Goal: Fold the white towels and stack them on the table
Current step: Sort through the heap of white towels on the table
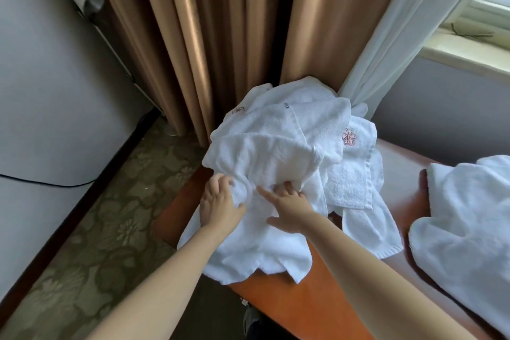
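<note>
A heap of crumpled white towels (284, 130) lies on the far end of an orange-brown wooden table (309, 303). One towel in the heap carries a red flower emblem (349, 136). My left hand (220, 201) grips a fold of the front towel (254, 246), which hangs over the table's near-left edge. My right hand (289, 204) reaches into the same towel, its fingertips tucked under a fold and the thumb spread out. More white towels (463, 218) lie spread at the right end of the table.
Tan curtains (193, 36) and a white sheer curtain (414, 22) hang right behind the heap. A window sill (469, 47) is at the upper right. Patterned carpet (110, 229) and a white bed edge with a black cable (41, 182) lie to the left.
</note>
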Demonstrator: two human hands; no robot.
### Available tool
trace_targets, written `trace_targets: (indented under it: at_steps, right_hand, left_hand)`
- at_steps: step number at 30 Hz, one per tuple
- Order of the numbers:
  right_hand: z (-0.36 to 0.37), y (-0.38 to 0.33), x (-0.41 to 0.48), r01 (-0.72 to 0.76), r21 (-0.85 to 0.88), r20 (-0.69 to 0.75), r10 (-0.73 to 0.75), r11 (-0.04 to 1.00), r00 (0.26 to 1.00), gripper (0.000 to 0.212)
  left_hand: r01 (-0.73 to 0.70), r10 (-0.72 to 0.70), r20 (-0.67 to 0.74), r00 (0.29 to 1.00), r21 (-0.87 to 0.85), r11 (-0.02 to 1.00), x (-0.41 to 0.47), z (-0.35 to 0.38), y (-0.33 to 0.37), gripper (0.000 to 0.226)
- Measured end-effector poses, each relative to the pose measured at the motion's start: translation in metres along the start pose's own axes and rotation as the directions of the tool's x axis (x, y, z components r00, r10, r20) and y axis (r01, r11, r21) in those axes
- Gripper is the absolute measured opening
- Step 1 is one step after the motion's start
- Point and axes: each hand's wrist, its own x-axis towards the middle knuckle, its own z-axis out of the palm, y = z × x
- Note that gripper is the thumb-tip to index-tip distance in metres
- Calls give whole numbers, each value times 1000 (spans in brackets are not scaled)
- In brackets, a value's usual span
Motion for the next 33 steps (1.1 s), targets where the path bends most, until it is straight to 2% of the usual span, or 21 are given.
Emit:
trace_targets:
  at_steps: [3, 6, 8, 16, 23, 28, 33]
  right_hand:
    - [-7, 16, -16, 46, 100, -140, -32, 994, 990, 58]
    - [-17, 37, -42, 15, 146, -276, 26, 989, 961, 46]
    - [-22, 55, -61, -23, 183, -312, 80, 983, 947, 44]
    - [-32, 145, -159, -250, 204, -403, 314, 947, 860, 45]
    - [-25, 230, -252, -366, 306, -471, 474, 879, 744, 45]
    - [-15, 284, -302, -438, 354, -479, 562, 826, 674, 53]
    - [-13, 332, -325, -493, 346, -451, 602, 798, 659, 56]
  left_hand:
    - [-118, 112, -126, 986, -45, 992, -2, -5, 19, 55]
    - [-184, 175, -93, 980, -98, 978, -1, -10, 48, 51]
    - [-217, 213, -43, 976, -159, 963, -1, -11, 72, 48]
    - [-370, 397, 150, 905, -180, 911, -27, 16, 195, 52]
    - [-523, 560, 205, 803, -210, 826, -64, 58, 312, 57]
    - [-560, 610, 230, 758, -250, 790, -85, 88, 380, 63]
    - [-561, 608, 273, 745, -236, 794, -88, 112, 421, 70]
